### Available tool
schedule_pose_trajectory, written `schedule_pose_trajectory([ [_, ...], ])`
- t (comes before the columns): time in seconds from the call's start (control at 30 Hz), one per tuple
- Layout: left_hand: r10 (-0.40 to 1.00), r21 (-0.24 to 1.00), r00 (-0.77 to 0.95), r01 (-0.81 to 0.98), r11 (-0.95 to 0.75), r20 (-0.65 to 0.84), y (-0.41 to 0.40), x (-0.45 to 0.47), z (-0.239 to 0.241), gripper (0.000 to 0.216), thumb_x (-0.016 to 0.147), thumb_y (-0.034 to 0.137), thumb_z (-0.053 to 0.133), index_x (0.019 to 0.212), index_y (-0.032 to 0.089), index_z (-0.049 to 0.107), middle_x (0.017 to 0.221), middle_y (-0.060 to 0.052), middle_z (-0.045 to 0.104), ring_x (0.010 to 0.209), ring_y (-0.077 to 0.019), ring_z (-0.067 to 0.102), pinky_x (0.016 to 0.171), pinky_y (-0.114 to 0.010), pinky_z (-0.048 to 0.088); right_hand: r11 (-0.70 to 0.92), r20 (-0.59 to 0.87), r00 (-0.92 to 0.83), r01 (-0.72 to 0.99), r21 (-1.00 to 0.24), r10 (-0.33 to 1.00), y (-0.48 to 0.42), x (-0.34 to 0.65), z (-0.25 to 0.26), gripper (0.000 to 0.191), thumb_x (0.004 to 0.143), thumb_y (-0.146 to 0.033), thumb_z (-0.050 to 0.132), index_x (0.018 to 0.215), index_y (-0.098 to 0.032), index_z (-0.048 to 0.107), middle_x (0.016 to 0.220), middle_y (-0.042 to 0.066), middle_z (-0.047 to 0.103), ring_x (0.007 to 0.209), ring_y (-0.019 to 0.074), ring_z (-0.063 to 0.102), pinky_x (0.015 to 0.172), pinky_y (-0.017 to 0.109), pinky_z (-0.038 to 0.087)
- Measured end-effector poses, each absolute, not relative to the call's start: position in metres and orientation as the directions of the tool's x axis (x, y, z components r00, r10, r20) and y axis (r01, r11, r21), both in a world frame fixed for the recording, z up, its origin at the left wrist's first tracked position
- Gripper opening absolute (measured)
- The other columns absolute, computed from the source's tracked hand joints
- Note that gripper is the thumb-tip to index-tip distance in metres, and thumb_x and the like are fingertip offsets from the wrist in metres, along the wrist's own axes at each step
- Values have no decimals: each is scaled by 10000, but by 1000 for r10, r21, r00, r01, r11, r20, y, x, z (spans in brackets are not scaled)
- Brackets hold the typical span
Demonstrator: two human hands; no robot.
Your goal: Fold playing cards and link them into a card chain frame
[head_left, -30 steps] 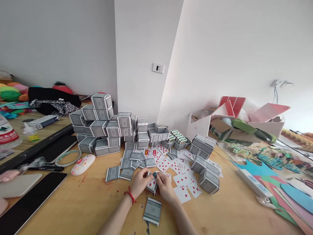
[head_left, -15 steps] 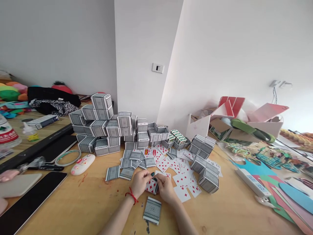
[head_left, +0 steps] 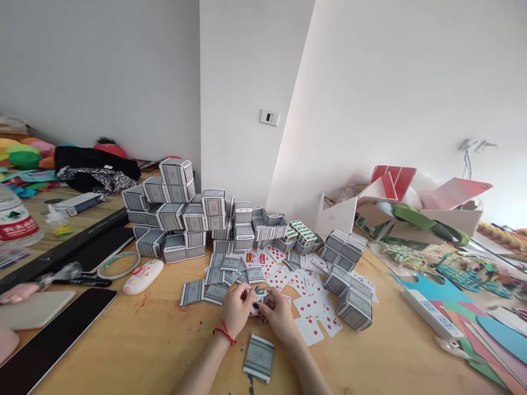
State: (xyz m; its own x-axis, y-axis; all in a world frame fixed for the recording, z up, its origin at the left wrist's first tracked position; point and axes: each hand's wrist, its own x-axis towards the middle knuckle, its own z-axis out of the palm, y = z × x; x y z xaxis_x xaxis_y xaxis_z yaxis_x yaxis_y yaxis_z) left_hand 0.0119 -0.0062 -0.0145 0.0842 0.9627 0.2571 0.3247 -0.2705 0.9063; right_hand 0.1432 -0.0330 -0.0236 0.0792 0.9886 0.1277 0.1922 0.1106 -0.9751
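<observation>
Folded cards (head_left: 192, 292) are lying left on the counter (head_left: 164, 340). Left hand (head_left: 236, 312) is pinching the diamond card (head_left: 259, 299), grip clamped; it's sitting between both hands. Right hand (head_left: 280, 316) is pinching it too, grip clamped. Loose cards (head_left: 309, 305) are lying right, beside card blocks (head_left: 355, 311).

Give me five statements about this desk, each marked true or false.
1. The left hand and right hand hold a red-diamond card. True.
2. The right wrist wears a bracelet. False: the red bracelet circles the left.
3. A white mouse lies left of the scattered cards. True.
4. The card piece nearest the person shows diamonds. False: this card piece shows a grey patterned back.
5. A power strip lies right of those cards. True.
</observation>
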Motion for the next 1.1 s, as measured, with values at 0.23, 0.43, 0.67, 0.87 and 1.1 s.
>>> schedule_pose_trajectory([
  [0.23,951,934,187,218,-283,244,-2,6,-14,212,712,271,495,844,231,656,892,-44,665,810,-192,594,722,-293,467,67,70,79,36,-997,994,-33,146,-25,349,684,-431,592,929,-182,595,707,38,610,560,169,561,469,289,470],
  [0.43,965,970,217,159,-182,146,5,2,-15,179,670,294,563,772,184,659,803,-58,674,721,-190,602,674,-302,478,-39,-39,-8,-139,-990,999,-37,148,-13,337,721,-468,541,851,-170,631,695,38,619,531,158,557,482,296,469],
  [0.67,962,993,272,-120,15,18,5,5,-11,251,674,343,587,827,145,572,766,-56,663,695,-176,604,589,-270,478,-255,-134,-261,-517,-817,956,-42,140,-9,407,733,-469,537,956,-131,578,755,85,636,698,196,599,591,327,466],
  [0.87,942,981,280,5,-191,182,-4,9,-10,160,706,293,562,807,168,556,787,-32,639,701,-151,590,640,-258,467,-350,-144,-369,-587,-730,918,-42,138,-11,353,758,-440,523,871,-115,600,745,88,636,725,193,597,636,321,457],
  [1.1,933,989,330,-19,-148,146,-2,6,-9,184,699,273,566,849,168,546,823,-46,642,743,-164,601,641,-262,476,-402,-200,-368,-631,-664,908,-37,138,-14,375,773,-448,509,866,-98,605,703,74,621,619,139,566,544,235,440],
])
